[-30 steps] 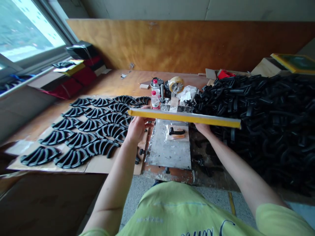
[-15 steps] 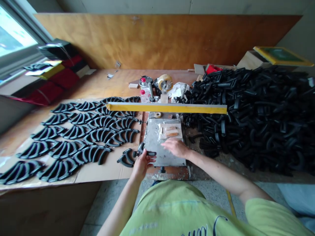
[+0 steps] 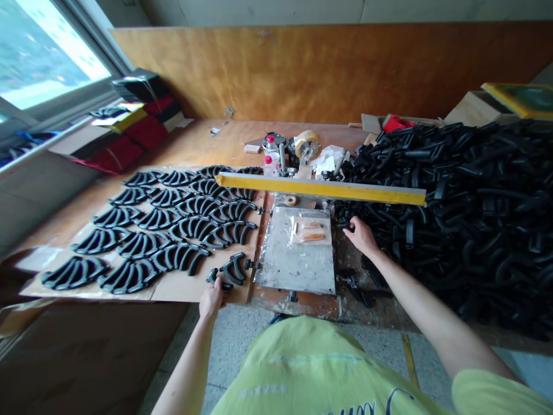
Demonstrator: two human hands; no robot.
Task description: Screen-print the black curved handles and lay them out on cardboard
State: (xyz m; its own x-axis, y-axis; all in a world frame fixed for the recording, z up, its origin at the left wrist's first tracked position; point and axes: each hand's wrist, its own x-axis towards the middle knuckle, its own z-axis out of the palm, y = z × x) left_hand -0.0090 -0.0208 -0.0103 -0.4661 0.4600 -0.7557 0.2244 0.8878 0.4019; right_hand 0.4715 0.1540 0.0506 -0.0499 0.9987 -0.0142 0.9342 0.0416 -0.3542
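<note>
My left hand [image 3: 211,298] is closed on a black curved plastic handle [image 3: 212,275], low over the cardboard's front right corner. Just beyond it lies another black curved handle [image 3: 235,266]. My right hand [image 3: 361,235] pinches a black plastic handle [image 3: 343,223] at the near left edge of a big heap of the same parts [image 3: 475,213]; its full shape is hard to make out. Between my hands is a flat metal plate [image 3: 298,270] bearing a small pad [image 3: 311,231] with orange-brown shapes under clear film.
A yellow-edged bar [image 3: 319,188] spans above the plate's far end. Rows of black handles [image 3: 173,213] cover the cardboard [image 3: 164,293] on the left. Behind the bar stand red-capped bottles [image 3: 268,164] and a tape roll [image 3: 307,145]. Stacked boxes [image 3: 142,132] sit at the back left.
My left hand has carried its handle left, from the plate's edge onto the cardboard. My right hand has moved right, from above the plate to the heap's edge, and taken hold of a handle.
</note>
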